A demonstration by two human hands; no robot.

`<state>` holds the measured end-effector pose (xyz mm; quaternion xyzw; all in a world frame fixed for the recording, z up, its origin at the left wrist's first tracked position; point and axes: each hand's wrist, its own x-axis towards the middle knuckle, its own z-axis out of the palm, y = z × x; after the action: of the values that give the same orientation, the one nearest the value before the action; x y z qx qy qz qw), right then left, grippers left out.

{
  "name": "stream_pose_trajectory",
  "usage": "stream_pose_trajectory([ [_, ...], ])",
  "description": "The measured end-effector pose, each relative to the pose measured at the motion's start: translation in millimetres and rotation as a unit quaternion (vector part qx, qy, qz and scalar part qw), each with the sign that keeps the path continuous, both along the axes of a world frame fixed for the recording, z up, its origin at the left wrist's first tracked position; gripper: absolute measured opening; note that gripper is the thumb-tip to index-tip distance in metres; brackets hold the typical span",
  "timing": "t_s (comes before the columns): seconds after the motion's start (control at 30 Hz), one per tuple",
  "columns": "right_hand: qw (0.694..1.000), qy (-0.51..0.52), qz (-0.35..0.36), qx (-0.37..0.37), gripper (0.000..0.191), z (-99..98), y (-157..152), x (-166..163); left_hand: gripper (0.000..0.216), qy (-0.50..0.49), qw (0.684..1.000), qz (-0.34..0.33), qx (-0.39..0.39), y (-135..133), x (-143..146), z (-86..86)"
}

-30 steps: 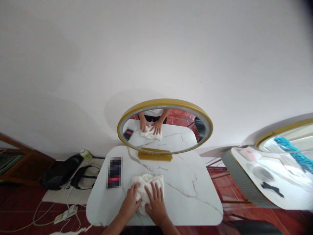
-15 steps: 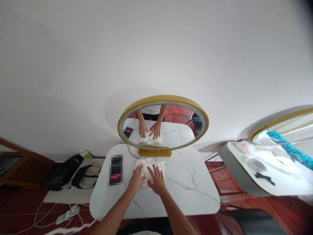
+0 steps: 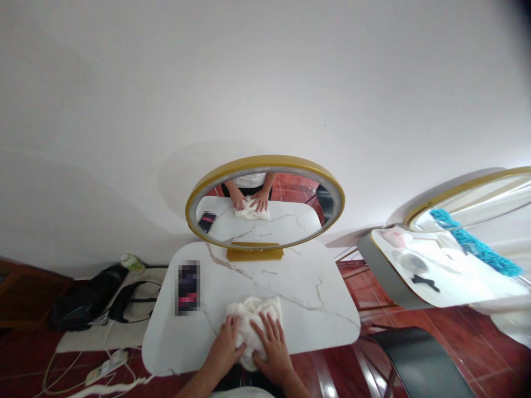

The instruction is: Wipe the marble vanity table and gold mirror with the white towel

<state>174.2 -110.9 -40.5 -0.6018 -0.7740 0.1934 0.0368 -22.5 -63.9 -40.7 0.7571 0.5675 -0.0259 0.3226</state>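
A crumpled white cloth (image 3: 253,323) lies on the white marble table (image 3: 307,309) near its front edge. My left hand (image 3: 223,349) and my right hand (image 3: 274,348) both press down on the cloth, fingers spread flat over it. A phone (image 3: 188,287) lies on the table to the left of the cloth. An oval mirror with a gold rim (image 3: 265,202) stands at the back of the table and reflects my hands and the cloth.
A second table (image 3: 440,276) with a mirror and a blue duster (image 3: 473,243) stands to the right. A dark chair seat (image 3: 418,365) sits at lower right. On the floor at left lie a black bag (image 3: 89,301), a power strip (image 3: 105,367) and cables.
My hands slid the cloth from near the mirror base back toward the front edge of the table. The view shifted slightly to the right.
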Motion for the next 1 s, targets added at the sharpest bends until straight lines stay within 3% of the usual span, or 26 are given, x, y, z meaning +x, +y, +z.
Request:
stream_pose_trajectory([
  [0.2,1.000,0.011,0.007,-0.018,0.079,-0.4,9,5,0.069,0.008,1.000,-0.013,-0.018,11,2,5.4],
  [0.4,0.998,0.038,0.040,-0.038,0.078,-3.4,22,22,0.070,0.021,0.999,0.015,-0.030,12,9,10.0],
  [0.67,0.991,0.056,0.110,-0.055,0.077,5.6,54,67,0.067,0.046,0.996,0.073,-0.020,12,48,-2.2],
  [0.8,0.994,0.044,0.092,-0.029,0.077,2.4,69,92,0.068,0.031,0.997,0.073,-0.010,28,78,1.2],
  [1.0,0.999,0.025,0.046,-0.002,0.077,-4.8,109,109,0.065,0.049,0.994,0.094,0.016,73,115,12.7],
])
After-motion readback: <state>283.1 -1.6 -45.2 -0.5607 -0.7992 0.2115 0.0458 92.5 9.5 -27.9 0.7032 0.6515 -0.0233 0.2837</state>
